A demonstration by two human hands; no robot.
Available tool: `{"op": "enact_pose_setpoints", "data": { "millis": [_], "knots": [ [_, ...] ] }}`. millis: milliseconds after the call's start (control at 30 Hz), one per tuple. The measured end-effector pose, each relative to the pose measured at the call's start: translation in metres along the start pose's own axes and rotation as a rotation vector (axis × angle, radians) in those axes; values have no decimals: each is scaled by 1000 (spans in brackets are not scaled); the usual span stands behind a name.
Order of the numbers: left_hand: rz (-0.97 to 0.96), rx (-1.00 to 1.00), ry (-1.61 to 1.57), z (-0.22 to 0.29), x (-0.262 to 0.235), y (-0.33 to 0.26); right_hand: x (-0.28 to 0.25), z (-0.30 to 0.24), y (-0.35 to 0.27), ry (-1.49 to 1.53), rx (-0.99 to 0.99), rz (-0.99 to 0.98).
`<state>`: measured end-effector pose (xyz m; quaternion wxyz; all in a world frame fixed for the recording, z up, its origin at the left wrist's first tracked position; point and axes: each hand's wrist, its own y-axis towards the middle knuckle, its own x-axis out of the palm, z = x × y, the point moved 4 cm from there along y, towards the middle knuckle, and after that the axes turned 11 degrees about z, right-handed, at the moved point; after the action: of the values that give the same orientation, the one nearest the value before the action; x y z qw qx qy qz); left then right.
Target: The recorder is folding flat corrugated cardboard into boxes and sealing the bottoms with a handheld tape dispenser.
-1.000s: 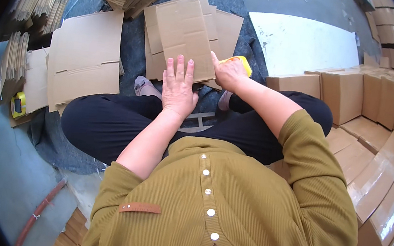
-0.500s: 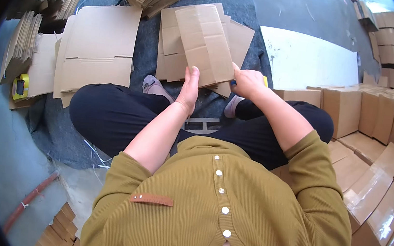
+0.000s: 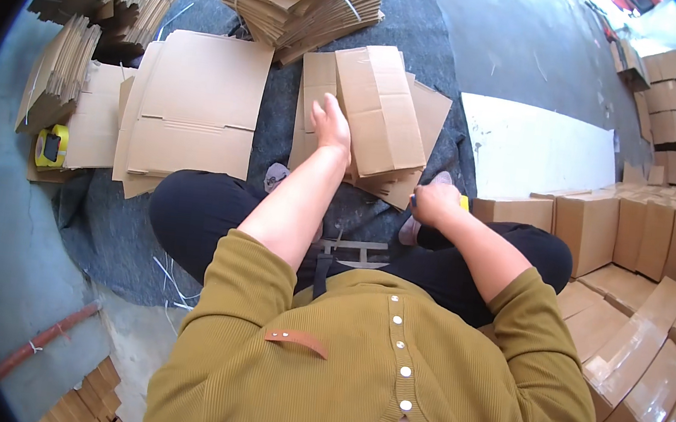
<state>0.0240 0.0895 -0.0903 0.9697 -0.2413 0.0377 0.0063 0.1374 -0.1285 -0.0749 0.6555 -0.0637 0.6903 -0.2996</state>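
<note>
Cardboard box [image 3: 380, 112] lies just right of the left hand [image 3: 330, 129], whose fingers stretch loosely along its side; the right hand [image 3: 437, 204], just off its near corner, curls around a mostly hidden yellow tool [image 3: 465, 202]. Steadying seems the step in hand; shifting the box would call for clearing the edges of the flat sheets [image 3: 431, 112] beneath. Dark cloth [image 3: 280, 113] gives room left of the left hand; a white board [image 3: 537, 150] lies beyond the right.

Two hands [image 3: 332, 130], one cardboard box [image 3: 379, 111] between them, one white board [image 3: 536, 154], one reddish pipe [image 3: 48, 338], five shirt buttons [image 3: 405, 372]
</note>
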Motion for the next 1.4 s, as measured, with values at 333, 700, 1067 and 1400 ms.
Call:
{"op": "enact_pose_setpoints", "data": {
  "millis": [333, 700, 1067, 1400],
  "knots": [
    [-171, 650, 964, 107, 15, 45, -61, -10, 6, 149, 124, 5],
    [31, 520, 731, 43, -47, 50, -164, 113, 50, -17, 425, 352],
    [-536, 55, -226, 102, -14, -75, -225, 104, -48, 1437, -77, 724],
    [-873, -319, -430, 125, -26, -130, -211, 76, -42, 1392, -236, 628]
  ]
}}
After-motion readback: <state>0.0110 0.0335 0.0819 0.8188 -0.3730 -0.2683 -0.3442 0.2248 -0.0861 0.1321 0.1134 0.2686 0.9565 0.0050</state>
